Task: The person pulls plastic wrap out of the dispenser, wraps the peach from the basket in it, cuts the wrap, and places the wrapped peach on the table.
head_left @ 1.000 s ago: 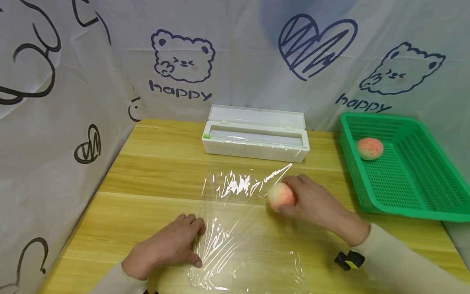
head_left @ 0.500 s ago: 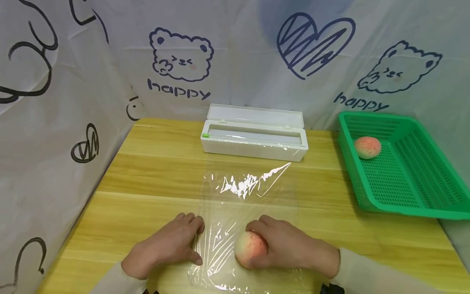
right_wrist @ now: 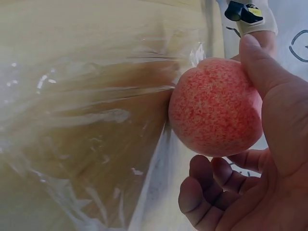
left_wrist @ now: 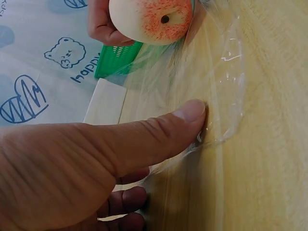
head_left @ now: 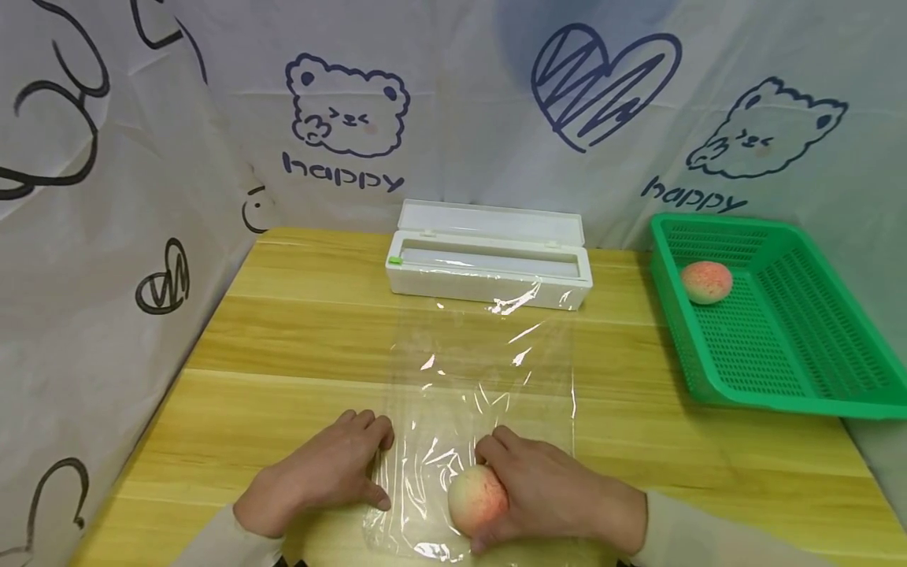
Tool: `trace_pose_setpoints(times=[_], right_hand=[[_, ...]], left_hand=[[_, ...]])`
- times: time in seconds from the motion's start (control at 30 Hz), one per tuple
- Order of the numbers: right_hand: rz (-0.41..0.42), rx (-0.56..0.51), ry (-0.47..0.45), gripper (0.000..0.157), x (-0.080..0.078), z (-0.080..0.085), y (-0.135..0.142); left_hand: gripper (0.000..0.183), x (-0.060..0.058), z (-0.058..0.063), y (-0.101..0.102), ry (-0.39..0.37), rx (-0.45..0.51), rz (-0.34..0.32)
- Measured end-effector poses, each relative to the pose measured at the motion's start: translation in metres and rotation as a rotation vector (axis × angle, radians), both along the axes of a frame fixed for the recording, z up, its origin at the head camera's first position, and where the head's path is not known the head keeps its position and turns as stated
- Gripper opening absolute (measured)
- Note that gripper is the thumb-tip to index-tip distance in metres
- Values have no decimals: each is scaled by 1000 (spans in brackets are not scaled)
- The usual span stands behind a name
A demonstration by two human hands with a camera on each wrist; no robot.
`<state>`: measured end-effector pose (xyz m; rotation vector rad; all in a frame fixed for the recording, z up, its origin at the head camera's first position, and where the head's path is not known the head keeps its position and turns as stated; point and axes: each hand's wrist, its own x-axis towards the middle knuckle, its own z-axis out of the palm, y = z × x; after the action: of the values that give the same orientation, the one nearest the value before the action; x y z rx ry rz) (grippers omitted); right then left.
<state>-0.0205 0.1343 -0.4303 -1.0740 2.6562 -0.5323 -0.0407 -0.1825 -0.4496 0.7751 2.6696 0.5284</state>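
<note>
Hands apart, the left hand [head_left: 329,472] rests thumb spread at the edge of clear film [head_left: 482,370] while the right hand [head_left: 549,488] grips a peach [head_left: 473,500] against it, a white box [head_left: 475,285] beyond both.

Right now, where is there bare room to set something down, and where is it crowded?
Bare wood lies left of the plastic film, beyond the left hand, and between the film and the green basket. The basket is also free right of its peach. Crowded: the film's near end, where the right hand holds another peach.
</note>
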Motion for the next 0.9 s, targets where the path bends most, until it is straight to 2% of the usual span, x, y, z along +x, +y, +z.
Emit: trace_pose_setpoints(times=[0.3, 0.37, 0.53, 0.7, 0.8, 0.9], right_hand=[[22, -23, 9, 84, 5, -11, 9], [22, -23, 10, 84, 6, -12, 10], [38, -36, 24, 88, 6, -13, 13], [60, -64, -13, 95, 5, -11, 25], [76, -55, -62, 87, 5, -9, 39], [123, -14, -114, 61, 3, -8, 55]], left_hand=[[58, 7, 3, -9, -33, 25, -54], [56, 10, 5, -9, -22, 39, -82], [53, 19, 9, -6, 63, 36, -175], [56, 28, 14, -2, 85, 30, -260], [55, 33, 13, -1, 77, 28, -297], [46, 35, 9, 0, 63, 4, -320]])
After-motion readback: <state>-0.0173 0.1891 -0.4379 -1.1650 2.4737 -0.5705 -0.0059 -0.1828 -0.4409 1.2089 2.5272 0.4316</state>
